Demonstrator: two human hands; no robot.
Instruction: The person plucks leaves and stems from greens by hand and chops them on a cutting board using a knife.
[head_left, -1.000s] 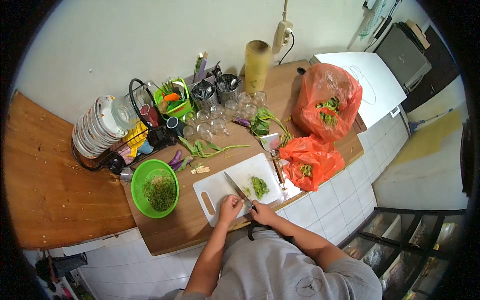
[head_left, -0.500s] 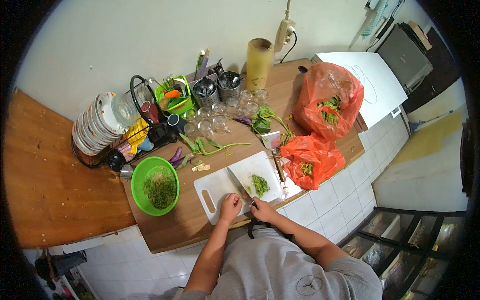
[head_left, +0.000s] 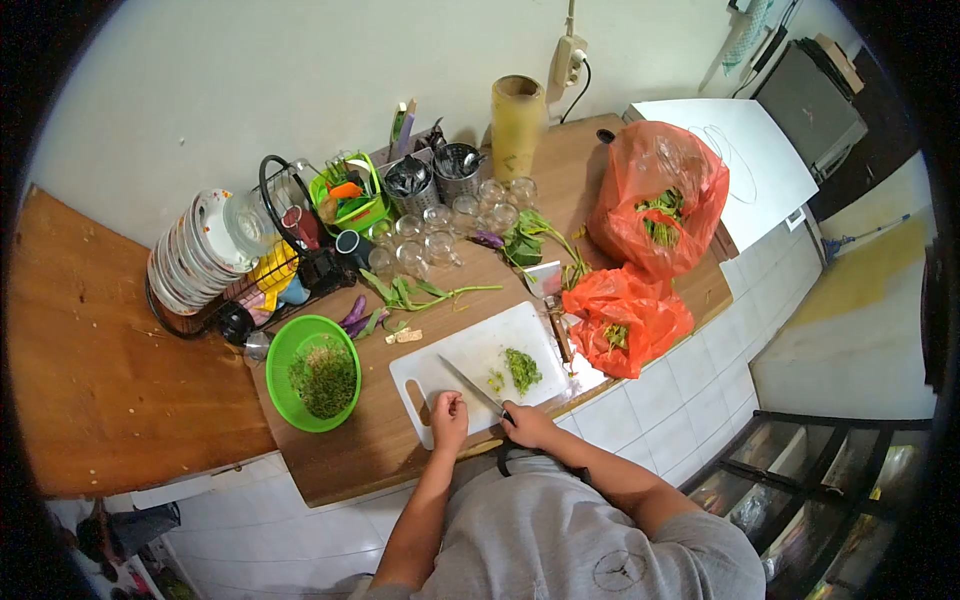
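Note:
A white cutting board (head_left: 440, 372) lies at the counter's front edge. My right hand (head_left: 526, 424) grips the black handle of a knife (head_left: 472, 384), its blade pointing up and left across the board. Chopped greens (head_left: 521, 370) form a pile on the board's right half, with a few small bits beside the blade. Over the board's lower left part is my left hand (head_left: 449, 418), its fingers curled together; whether they hold something is too small to tell. To the left stands a green bowl (head_left: 283, 404) with chopped greens in it.
Orange bags (head_left: 668, 160) of leaves stand at the right. Leafy stems (head_left: 430, 292), purple eggplants (head_left: 355, 313) and glasses (head_left: 440, 247) lie or stand behind the board. A dish rack with plates (head_left: 195, 265) is at the left, and a yellow cylinder (head_left: 517, 130) by the wall.
My left hand has moved a little left, away from the knife. The blade has tilted further left, and small green bits now show beside it.

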